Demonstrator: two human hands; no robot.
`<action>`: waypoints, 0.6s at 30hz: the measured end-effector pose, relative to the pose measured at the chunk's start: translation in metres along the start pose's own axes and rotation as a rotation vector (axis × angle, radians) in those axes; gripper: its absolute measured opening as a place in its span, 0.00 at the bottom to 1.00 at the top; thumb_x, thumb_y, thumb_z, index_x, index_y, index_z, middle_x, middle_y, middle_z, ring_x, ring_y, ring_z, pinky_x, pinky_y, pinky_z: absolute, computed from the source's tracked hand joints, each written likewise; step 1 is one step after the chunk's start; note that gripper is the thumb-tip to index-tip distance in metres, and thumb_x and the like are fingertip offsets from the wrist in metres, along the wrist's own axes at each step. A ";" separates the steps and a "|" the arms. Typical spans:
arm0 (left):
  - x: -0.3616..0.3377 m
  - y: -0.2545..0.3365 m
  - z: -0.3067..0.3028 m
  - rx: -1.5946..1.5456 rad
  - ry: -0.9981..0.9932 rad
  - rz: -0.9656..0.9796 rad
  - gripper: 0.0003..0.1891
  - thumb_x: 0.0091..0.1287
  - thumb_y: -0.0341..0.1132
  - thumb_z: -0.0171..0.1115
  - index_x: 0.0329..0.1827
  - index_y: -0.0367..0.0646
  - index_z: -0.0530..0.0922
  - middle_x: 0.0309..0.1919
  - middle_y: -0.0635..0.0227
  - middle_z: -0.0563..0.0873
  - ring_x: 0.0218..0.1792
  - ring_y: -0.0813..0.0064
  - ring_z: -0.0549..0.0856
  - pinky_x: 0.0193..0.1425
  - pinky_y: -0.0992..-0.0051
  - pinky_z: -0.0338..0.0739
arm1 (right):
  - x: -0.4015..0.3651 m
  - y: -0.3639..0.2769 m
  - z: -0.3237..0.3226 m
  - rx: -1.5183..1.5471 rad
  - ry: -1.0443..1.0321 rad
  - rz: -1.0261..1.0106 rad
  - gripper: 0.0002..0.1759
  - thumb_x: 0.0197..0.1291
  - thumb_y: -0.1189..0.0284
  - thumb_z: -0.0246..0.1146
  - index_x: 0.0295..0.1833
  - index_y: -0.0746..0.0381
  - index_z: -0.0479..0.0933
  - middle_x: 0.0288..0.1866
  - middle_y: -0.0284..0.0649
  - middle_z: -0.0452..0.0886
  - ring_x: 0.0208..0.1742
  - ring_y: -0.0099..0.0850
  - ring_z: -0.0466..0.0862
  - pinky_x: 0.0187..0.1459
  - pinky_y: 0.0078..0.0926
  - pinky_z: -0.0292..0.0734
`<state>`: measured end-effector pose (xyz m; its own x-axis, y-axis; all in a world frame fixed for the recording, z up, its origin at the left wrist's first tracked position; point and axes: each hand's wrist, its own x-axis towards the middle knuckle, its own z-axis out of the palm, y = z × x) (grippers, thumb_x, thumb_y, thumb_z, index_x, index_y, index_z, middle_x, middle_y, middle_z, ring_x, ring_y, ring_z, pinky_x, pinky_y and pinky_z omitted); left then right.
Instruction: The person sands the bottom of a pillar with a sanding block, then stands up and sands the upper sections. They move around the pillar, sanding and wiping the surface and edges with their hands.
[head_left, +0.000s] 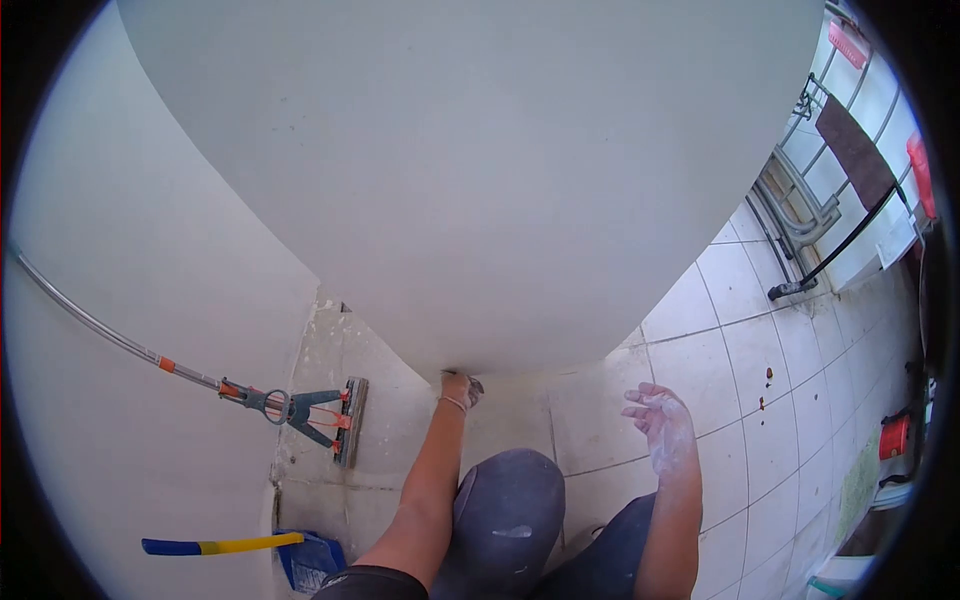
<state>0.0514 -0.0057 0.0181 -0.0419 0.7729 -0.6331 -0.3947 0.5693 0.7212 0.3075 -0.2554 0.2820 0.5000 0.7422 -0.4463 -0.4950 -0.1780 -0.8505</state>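
Observation:
My left hand (461,389) is closed at the bottom edge of a large pale grey panel (480,180). Its fingers wrap round a small dark item, partly hidden and too small to name. White dust coats my right hand (662,425), which is raised over the tiles to the right of my knees, fingers apart and nothing in it. The panel fills the upper middle of the view, and its lower edge is close to the floor.
A squeeze mop (300,407) leans by the left wall. Below it lies a blue dustpan (312,560) with a yellow and blue handle. Folded metal frames (795,205) and a rack stand at the right. A red item (894,437) is at the far right; reddish bits dot the tiled floor (690,375).

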 end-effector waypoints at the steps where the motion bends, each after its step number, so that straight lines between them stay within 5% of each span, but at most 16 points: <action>1: -0.003 -0.004 0.005 -0.005 0.000 -0.006 0.14 0.73 0.23 0.49 0.58 0.38 0.76 0.47 0.60 0.86 0.40 0.68 0.87 0.36 0.65 0.85 | -0.002 -0.001 0.000 -0.002 -0.001 -0.004 0.22 0.58 0.69 0.60 0.58 0.67 0.73 0.50 0.46 0.83 0.44 0.33 0.84 0.47 0.23 0.74; 3: -0.006 0.000 0.005 0.042 -0.050 -0.016 0.12 0.77 0.31 0.51 0.58 0.39 0.76 0.45 0.61 0.86 0.38 0.69 0.86 0.36 0.66 0.84 | -0.006 -0.001 0.000 -0.014 0.006 -0.006 0.24 0.59 0.69 0.60 0.59 0.68 0.72 0.50 0.46 0.83 0.44 0.34 0.84 0.47 0.23 0.74; 7: -0.018 0.018 0.020 0.075 0.004 0.015 0.18 0.72 0.22 0.47 0.62 0.41 0.74 0.51 0.57 0.86 0.47 0.63 0.87 0.37 0.63 0.83 | 0.005 -0.003 -0.006 -0.052 0.035 -0.005 0.28 0.58 0.67 0.60 0.63 0.69 0.71 0.52 0.46 0.83 0.45 0.33 0.84 0.48 0.25 0.73; 18: -0.006 -0.007 0.036 0.225 0.036 0.000 0.11 0.73 0.28 0.53 0.54 0.44 0.80 0.43 0.66 0.87 0.39 0.68 0.85 0.39 0.67 0.82 | 0.001 -0.003 -0.001 -0.128 0.064 -0.006 0.33 0.57 0.63 0.62 0.66 0.69 0.70 0.55 0.45 0.82 0.50 0.31 0.81 0.53 0.27 0.69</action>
<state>0.0880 -0.0040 0.0267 -0.0761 0.7648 -0.6398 -0.1806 0.6204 0.7632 0.3102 -0.2551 0.2833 0.5488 0.7017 -0.4544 -0.3990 -0.2577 -0.8800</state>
